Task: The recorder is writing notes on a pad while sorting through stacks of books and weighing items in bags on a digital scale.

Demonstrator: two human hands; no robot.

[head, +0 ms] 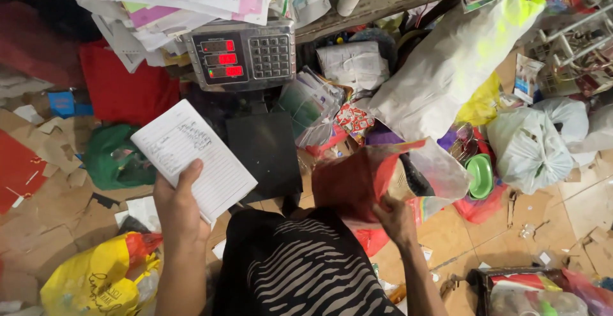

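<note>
On the left we see the left hand (175,204) gripping a lined notebook (193,158), thumb across the page. A weighing scale (241,54) sits behind it. On the right, the right hand (396,219) clutches a red plastic bag (357,182) from below.

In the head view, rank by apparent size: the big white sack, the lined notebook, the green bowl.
1. Big white sack, largest.
2. Lined notebook, held nearer the camera, so perhaps flattered.
3. Green bowl, smallest, partly hidden.

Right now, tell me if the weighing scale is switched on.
On. The weighing scale shows three rows of lit red digits on its display panel beside the keypad.
</note>
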